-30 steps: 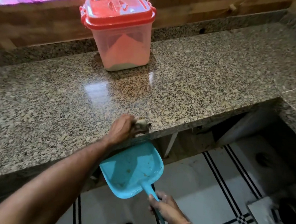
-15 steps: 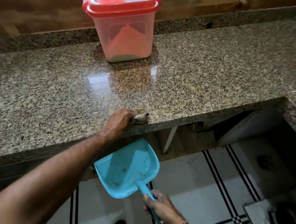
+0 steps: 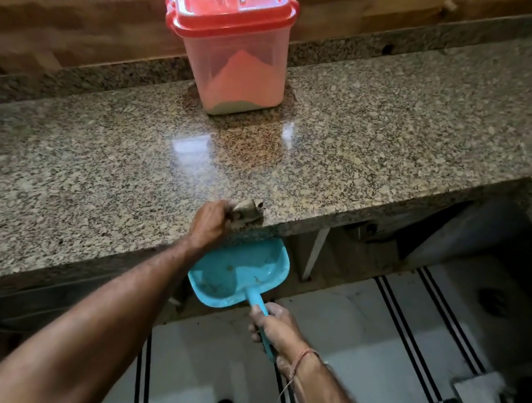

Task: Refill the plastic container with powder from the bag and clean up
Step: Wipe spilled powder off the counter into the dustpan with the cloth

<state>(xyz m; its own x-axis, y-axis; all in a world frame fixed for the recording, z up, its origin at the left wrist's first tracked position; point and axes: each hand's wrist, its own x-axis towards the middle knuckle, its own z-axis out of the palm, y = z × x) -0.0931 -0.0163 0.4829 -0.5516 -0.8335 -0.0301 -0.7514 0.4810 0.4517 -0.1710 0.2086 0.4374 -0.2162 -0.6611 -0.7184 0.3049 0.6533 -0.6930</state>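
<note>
And the dustpan (image 3: 244, 271) has come up! A second ago it hung clear below the edge; now its front lip is tucked right under the surface (image 3: 378, 154), while the left grip (image 3: 210, 225) has barely shifted along that edge. The left grip is bunched round a greyish rag (image 3: 246, 210), pressing it on the very brink of the stone. The right grip (image 3: 272, 328) is wrapped round the handle (image 3: 255, 302), holding the pan tilted beneath the rag.

The container (image 3: 236, 60) stands at the back of the surface, well apart from both, with its red lid (image 3: 228, 2) on and powder (image 3: 238, 77) heaped inside. No bag in view.

So the refill looks finished and this is the clean-up: sweeping spill off the edge into the pan. A few brownish specks (image 3: 229, 267) lie in it already. Whether any powder remains on the speckled stone, I cannot tell.

Next move, as I read it: draw the rag over the brink so the sweepings drop. That calls for the pan tight against the underside, no gap, and level enough that nothing slides onto the floor (image 3: 340, 357).
</note>
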